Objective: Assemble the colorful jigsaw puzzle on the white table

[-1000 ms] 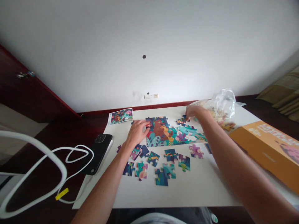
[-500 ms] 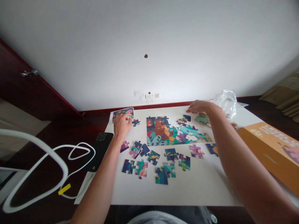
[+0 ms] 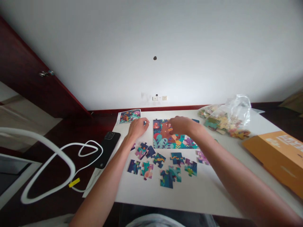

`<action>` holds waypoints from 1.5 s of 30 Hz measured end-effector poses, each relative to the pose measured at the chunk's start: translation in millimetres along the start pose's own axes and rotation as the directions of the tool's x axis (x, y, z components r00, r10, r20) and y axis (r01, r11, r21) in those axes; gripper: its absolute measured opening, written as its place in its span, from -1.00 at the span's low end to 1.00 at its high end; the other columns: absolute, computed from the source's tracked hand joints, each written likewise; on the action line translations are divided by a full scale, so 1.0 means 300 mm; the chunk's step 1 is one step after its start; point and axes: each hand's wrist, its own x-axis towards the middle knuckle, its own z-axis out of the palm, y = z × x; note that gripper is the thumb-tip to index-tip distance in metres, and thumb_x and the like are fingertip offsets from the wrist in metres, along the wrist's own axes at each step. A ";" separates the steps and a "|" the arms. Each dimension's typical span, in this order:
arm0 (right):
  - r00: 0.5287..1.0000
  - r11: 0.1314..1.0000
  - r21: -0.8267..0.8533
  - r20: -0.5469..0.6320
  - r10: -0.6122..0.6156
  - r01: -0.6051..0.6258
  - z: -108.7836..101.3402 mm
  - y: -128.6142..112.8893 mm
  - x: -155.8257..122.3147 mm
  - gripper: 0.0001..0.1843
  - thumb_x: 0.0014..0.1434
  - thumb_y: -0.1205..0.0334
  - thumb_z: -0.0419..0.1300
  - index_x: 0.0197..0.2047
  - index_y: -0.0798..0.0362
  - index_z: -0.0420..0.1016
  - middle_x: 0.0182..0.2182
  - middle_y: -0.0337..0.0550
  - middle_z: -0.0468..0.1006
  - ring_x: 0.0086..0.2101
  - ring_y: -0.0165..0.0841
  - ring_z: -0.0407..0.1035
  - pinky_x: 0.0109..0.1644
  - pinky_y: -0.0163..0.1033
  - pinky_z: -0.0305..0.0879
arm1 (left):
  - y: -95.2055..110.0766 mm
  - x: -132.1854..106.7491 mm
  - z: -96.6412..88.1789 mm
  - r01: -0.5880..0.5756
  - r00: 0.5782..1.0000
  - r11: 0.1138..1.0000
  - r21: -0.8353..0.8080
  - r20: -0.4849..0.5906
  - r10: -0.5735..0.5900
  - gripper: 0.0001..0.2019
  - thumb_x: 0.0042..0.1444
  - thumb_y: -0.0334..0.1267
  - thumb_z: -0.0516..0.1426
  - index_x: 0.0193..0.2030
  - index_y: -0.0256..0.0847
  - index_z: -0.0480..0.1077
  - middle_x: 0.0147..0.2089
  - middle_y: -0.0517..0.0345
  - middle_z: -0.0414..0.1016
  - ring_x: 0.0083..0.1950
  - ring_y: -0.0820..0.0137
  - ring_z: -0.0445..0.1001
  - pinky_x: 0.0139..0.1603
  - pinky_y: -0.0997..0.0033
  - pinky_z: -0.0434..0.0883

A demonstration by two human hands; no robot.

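A partly assembled jigsaw (image 3: 165,142), showing a bear and plants, lies in the middle of the white board (image 3: 208,189). My right hand (image 3: 181,125) hovers over its top edge with the fingers curled down; anything in them is hidden. My left hand (image 3: 138,127) rests just left of the jigsaw, fingers closed around a small blue loose piece (image 3: 145,123). Several loose pieces (image 3: 163,164) are spread out in front of the jigsaw, between my forearms.
A small reference picture (image 3: 129,115) lies at the back left. A black phone (image 3: 107,148) and a looped white cable (image 3: 59,157) sit to the left. A clear bag of pieces (image 3: 227,118) and an orange box (image 3: 279,157) are on the right.
My right hand came from the bag side to above the jigsaw. My left hand left the jigsaw, reached near the reference picture, and now closes on the loose piece there. The view shifted.
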 end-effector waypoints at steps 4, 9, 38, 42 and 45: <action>0.972 0.985 0.027 -0.163 -0.167 0.173 0.125 -0.179 0.018 -0.70 0.16 0.09 0.39 -0.07 0.04 0.71 -0.12 0.14 0.69 -0.05 0.01 0.56 -0.01 0.00 0.44 | 0.069 0.067 -0.084 -0.046 0.997 0.999 0.016 0.057 0.045 -0.75 0.29 -0.18 0.12 -0.13 -0.10 0.65 -0.40 0.11 0.62 -0.28 0.21 0.60 -0.17 0.35 0.40; 0.882 0.942 0.057 -0.373 -0.287 0.331 0.297 -0.302 0.025 -0.71 -0.15 0.23 0.58 -0.29 -0.09 0.71 -0.22 0.13 0.66 -0.08 0.06 0.50 -0.04 0.08 0.41 | 0.144 0.166 -0.214 -0.111 0.973 0.988 -0.108 0.192 0.131 -0.76 0.27 -0.15 0.14 -0.11 -0.09 0.64 -0.30 0.13 0.67 -0.23 0.24 0.60 -0.19 0.37 0.40; 0.868 0.616 0.673 -0.495 -0.035 0.409 0.218 0.182 0.293 -0.65 0.16 0.32 0.16 -0.02 0.04 0.66 -0.11 -0.14 0.70 -0.20 -0.30 0.55 -0.05 -0.22 0.43 | 0.051 0.245 0.037 -0.225 0.899 0.832 -0.506 0.220 0.378 -0.49 0.22 -0.27 0.23 0.33 -0.08 0.40 0.17 0.01 0.58 -0.05 0.28 0.61 -0.04 0.36 0.51; 0.797 0.559 0.698 -0.594 0.105 0.447 0.262 0.169 0.323 -0.65 0.18 0.30 0.21 0.04 0.04 0.58 0.01 -0.04 0.65 -0.07 -0.26 0.54 0.03 -0.18 0.45 | 0.041 0.253 0.099 -0.199 0.924 0.807 -0.556 0.168 0.343 -0.42 0.16 -0.40 0.25 0.34 -0.10 0.37 0.05 0.02 0.62 -0.12 0.31 0.61 -0.06 0.36 0.53; 0.767 0.573 0.712 -0.606 0.212 0.405 0.309 0.168 0.343 -0.62 0.22 0.26 0.21 0.11 0.03 0.51 0.08 0.00 0.59 -0.18 -0.31 0.54 -0.05 -0.19 0.47 | 0.013 0.258 0.136 -0.160 0.972 0.859 -0.486 0.072 0.222 -0.47 0.18 -0.40 0.25 0.31 -0.10 0.41 -0.01 0.04 0.63 -0.15 0.32 0.62 -0.03 0.33 0.54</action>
